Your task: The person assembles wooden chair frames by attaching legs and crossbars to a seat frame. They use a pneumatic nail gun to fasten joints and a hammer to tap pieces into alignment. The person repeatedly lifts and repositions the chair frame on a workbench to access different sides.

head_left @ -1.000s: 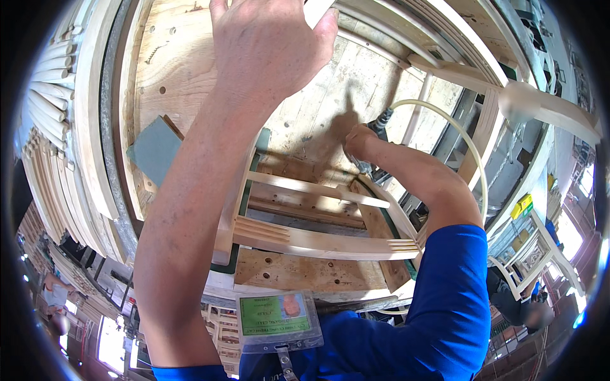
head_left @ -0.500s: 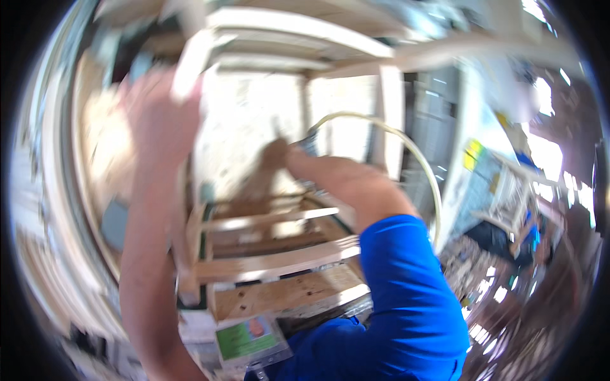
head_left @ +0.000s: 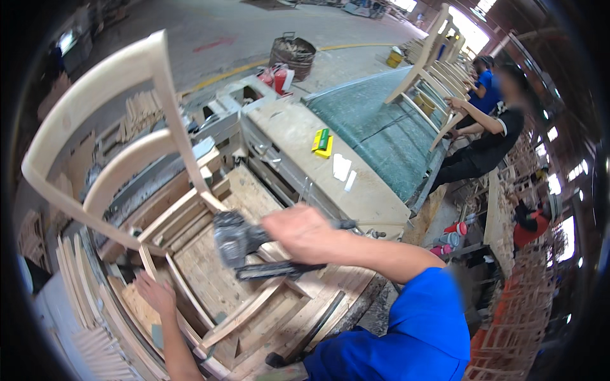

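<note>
- Left hand (head_left: 154, 294): lowest in view, at 7 o'clock; fingers spread flat on the chair frame (head_left: 190, 254), pressing, not wrapped round anything.
- Right hand (head_left: 304, 233): centre, fingers closed tight round the nail gun (head_left: 244, 244); the nearer hand to the tool.
- Nail gun: dark body juts to 9 o'clock from the fist; long magazine runs 3 to 9 o'clock under the hand, nose toward the frame's leg joint.
- Chair frame: unfinished pale wood, lying tilted on the bench (head_left: 254, 190); backrest rises to 10 o'clock.
- Yellow-green block (head_left: 323, 142): on the bench, 12 o'clock.
- Co-worker (head_left: 489, 136): 2 o'clock, well apart, holding another chair (head_left: 429, 60).
</note>
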A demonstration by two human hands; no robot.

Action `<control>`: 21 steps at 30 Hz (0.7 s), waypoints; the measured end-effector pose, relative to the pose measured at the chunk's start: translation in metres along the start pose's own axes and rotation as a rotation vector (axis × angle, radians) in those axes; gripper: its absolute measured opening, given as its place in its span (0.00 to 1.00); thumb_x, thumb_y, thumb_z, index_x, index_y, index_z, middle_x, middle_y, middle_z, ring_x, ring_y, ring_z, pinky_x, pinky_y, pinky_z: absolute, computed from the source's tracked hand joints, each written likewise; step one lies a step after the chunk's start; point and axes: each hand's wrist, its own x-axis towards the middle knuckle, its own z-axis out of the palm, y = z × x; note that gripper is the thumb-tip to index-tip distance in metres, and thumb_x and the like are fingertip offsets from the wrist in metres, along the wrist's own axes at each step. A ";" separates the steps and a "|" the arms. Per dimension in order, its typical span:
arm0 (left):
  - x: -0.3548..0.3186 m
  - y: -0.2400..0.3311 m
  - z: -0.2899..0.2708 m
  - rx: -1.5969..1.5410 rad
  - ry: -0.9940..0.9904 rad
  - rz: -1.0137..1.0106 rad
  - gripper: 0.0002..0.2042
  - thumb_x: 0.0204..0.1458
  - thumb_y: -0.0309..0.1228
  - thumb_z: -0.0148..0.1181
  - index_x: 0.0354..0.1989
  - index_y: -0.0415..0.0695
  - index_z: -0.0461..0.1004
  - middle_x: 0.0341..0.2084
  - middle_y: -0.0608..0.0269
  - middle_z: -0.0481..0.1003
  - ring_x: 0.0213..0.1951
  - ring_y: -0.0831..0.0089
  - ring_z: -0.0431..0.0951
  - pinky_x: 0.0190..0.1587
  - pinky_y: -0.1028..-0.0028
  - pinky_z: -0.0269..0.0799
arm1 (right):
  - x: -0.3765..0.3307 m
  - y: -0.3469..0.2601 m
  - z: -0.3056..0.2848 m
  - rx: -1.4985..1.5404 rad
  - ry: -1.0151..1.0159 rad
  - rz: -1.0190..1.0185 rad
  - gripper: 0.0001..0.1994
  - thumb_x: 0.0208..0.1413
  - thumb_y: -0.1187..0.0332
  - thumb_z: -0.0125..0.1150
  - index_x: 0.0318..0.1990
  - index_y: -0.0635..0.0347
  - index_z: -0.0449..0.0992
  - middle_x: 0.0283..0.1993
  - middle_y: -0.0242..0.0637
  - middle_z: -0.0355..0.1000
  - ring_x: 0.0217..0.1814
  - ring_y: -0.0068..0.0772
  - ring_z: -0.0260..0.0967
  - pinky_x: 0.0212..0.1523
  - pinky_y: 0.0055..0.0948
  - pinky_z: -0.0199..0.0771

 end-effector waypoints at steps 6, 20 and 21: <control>-0.070 0.010 -0.025 0.053 -0.160 -0.136 0.47 0.51 0.28 0.68 0.76 0.34 0.46 0.76 0.34 0.47 0.76 0.34 0.47 0.78 0.50 0.44 | -0.144 0.136 -0.070 -0.119 0.151 0.721 0.16 0.48 0.71 0.66 0.46 0.58 0.72 0.40 0.46 0.79 0.45 0.54 0.79 0.48 0.50 0.76; -0.084 0.032 -0.025 0.124 -0.138 -0.122 0.45 0.48 0.25 0.68 0.75 0.33 0.49 0.75 0.37 0.51 0.75 0.38 0.51 0.78 0.53 0.47 | -0.302 0.215 0.107 -0.314 0.248 0.867 0.18 0.52 0.70 0.70 0.51 0.55 0.76 0.44 0.42 0.73 0.55 0.45 0.70 0.56 0.47 0.66; -0.083 0.034 -0.023 0.106 -0.138 -0.123 0.45 0.48 0.25 0.68 0.75 0.33 0.50 0.75 0.37 0.52 0.75 0.38 0.51 0.78 0.52 0.48 | -0.310 0.207 0.105 -0.295 0.307 0.905 0.19 0.54 0.69 0.68 0.54 0.56 0.76 0.48 0.43 0.74 0.57 0.48 0.70 0.58 0.48 0.66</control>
